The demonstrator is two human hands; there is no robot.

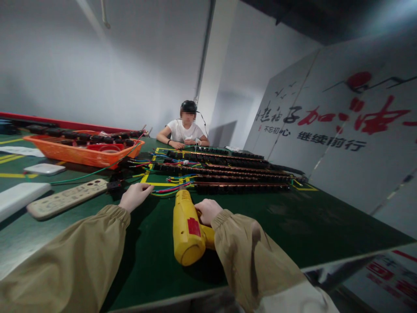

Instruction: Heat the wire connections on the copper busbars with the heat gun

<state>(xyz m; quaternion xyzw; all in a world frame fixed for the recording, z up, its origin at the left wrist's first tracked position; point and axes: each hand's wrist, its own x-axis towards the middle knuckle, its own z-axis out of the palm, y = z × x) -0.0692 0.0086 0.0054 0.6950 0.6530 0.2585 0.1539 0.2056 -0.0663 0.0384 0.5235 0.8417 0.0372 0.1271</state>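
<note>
A yellow heat gun (186, 226) lies on its side with its nozzle pointing away, toward coloured wires (169, 189). My right hand (208, 210) is closed round its handle at the trigger. To the left of the nozzle, my left hand (135, 195) has its fingers pressed together at the left ends of the wires; the fingertips are too small to make out clearly. Those wires run into the nearest of several long black strips with copper-coloured edges (241, 188), which lie side by side on the green table.
An orange basket (81, 158) of black parts stands at the back left. A beige power strip (70, 199), a white box (22, 198) and a white flat device (44, 169) lie left. Across the table sits a person (185, 128).
</note>
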